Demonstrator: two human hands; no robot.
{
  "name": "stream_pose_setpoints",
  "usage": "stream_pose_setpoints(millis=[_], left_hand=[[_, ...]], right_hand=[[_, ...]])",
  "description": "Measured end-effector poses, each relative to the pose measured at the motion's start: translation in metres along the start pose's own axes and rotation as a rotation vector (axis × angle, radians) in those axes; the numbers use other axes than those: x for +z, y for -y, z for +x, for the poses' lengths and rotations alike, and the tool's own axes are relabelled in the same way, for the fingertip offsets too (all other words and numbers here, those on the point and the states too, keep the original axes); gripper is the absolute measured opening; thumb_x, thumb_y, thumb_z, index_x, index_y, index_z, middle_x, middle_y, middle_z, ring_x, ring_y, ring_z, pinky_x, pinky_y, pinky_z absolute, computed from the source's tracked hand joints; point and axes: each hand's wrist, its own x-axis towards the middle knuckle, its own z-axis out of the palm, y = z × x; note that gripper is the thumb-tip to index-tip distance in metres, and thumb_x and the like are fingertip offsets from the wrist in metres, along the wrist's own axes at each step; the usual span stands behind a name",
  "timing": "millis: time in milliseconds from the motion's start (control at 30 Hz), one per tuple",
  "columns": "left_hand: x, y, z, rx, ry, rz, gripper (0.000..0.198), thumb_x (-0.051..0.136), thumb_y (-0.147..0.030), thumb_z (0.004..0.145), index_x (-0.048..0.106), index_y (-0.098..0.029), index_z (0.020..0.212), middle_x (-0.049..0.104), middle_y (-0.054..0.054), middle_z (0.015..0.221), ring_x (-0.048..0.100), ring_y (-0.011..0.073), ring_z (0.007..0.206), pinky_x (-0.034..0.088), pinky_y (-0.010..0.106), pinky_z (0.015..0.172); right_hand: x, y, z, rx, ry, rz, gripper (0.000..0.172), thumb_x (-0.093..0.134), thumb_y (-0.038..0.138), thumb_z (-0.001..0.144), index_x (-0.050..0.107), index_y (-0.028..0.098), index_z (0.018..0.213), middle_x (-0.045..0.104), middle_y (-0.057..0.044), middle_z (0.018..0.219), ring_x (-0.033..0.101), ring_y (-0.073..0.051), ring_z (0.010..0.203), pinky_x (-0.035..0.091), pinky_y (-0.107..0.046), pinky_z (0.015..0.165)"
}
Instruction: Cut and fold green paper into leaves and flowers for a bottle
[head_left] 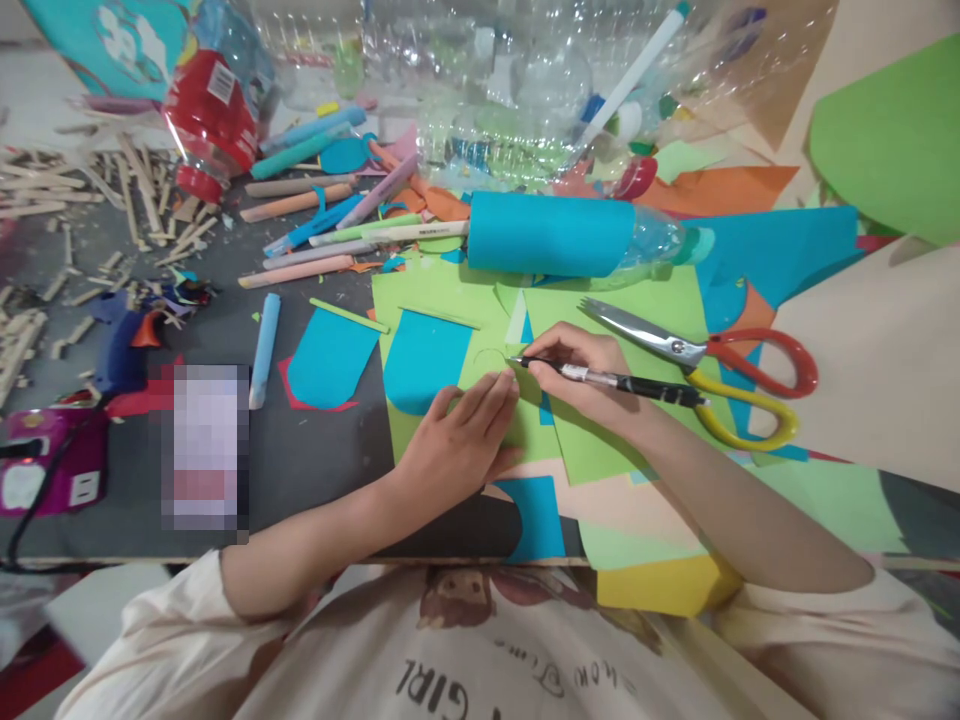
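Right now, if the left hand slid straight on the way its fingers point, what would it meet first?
Probably the pen in the right hand; its tip lies just beyond the left hand, though depth is unclear.

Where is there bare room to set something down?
Dark tabletop lies bare between the left forearm, light-blue marker and leftmost blue round-ended paper. It's crowded behind, with pastel markers and clear plastic bottles, and rightward, with green paper and red-and-yellow-handled scissors.
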Motion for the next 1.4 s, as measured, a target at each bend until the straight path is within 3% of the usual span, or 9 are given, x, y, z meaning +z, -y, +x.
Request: stream_pose_setpoints(millis=[200,400,600,767,967,1133,1300,1400], left_hand=[[-0.0006,0.0002,0.0012,0.001,-0.029,0.011,0.053,0.033,-0.040,0.104,0.055,-0.005,0.137,0.061,0.014,0.140,0.059,0.0252,0.123,0.046,0.037,0.088],[-0.0003,0.0005,0.0011,-0.007,0.000,-0.002,0.052,0.036,-0.040,0.103,0.054,-0.006,0.138,0.060,0.014,0.141,0.059,0.0256,0.123,0.047,0.038,0.089],[-0.0019,0.0003,0.0019,-0.017,0.016,-0.008,0.051,0.035,-0.040,0.103,0.053,-0.008,0.140,0.059,0.013,0.142,0.058,0.0246,0.124,0.047,0.036,0.090],[-0.0014,0.0002,0.0011,-0.034,0.030,-0.001,0.051,0.033,-0.040,0.104,0.052,-0.009,0.140,0.061,0.013,0.140,0.058,0.0241,0.125,0.045,0.036,0.091],[0.0004,0.0009,0.0004,-0.024,-0.002,-0.005,0.049,0.036,-0.039,0.103,0.056,-0.010,0.136,0.060,0.014,0.141,0.058,0.0254,0.123,0.044,0.036,0.091],[-0.0005,0.0011,0.0011,-0.039,0.024,-0.014,0.050,0.039,-0.041,0.102,0.054,-0.011,0.139,0.062,0.015,0.138,0.058,0.0267,0.122,0.044,0.037,0.091],[-0.0012,0.0017,0.0016,-0.037,0.034,-0.028,0.047,0.043,-0.040,0.100,0.057,-0.014,0.136,0.060,0.016,0.140,0.057,0.0284,0.122,0.045,0.038,0.091],[-0.0017,0.0018,0.0020,-0.035,0.025,-0.020,0.047,0.041,-0.040,0.101,0.057,-0.013,0.136,0.061,0.014,0.139,0.058,0.0269,0.121,0.045,0.038,0.090]], right_hand=[[0.0010,0.0018,-0.0005,-0.008,0.020,-0.056,0.013,0.058,0.026,0.074,0.052,0.023,0.064,0.056,0.001,0.058,0.043,-0.012,0.049,0.036,-0.028,0.051],[-0.0003,0.0001,0.0004,-0.040,0.052,-0.094,0.013,0.056,0.023,0.076,0.053,0.023,0.063,0.058,0.000,0.060,0.045,-0.013,0.052,0.034,-0.029,0.051],[0.0003,-0.0025,0.0004,-0.049,-0.025,-0.084,0.014,0.056,0.021,0.076,0.052,0.023,0.063,0.056,0.001,0.058,0.044,-0.012,0.051,0.034,-0.028,0.051],[-0.0007,-0.0024,0.0013,-0.103,0.036,-0.098,0.013,0.056,0.019,0.077,0.054,0.022,0.064,0.059,0.000,0.060,0.048,-0.013,0.053,0.036,-0.027,0.052],[0.0001,-0.0066,0.0008,-0.117,-0.093,-0.101,0.013,0.056,0.019,0.077,0.054,0.022,0.065,0.057,0.002,0.059,0.047,-0.012,0.051,0.035,-0.026,0.050],[-0.0003,-0.0035,0.0003,-0.143,-0.012,-0.134,0.013,0.055,0.019,0.078,0.055,0.021,0.065,0.060,0.000,0.062,0.053,-0.014,0.057,0.038,-0.027,0.054],[-0.0011,-0.0037,0.0015,-0.155,-0.098,-0.133,0.014,0.055,0.019,0.079,0.052,0.022,0.065,0.056,0.001,0.059,0.049,-0.013,0.051,0.035,-0.027,0.051],[-0.0006,-0.0049,0.0013,-0.146,-0.072,-0.129,0.014,0.055,0.018,0.079,0.053,0.022,0.066,0.057,0.001,0.059,0.048,-0.013,0.052,0.036,-0.027,0.051]])
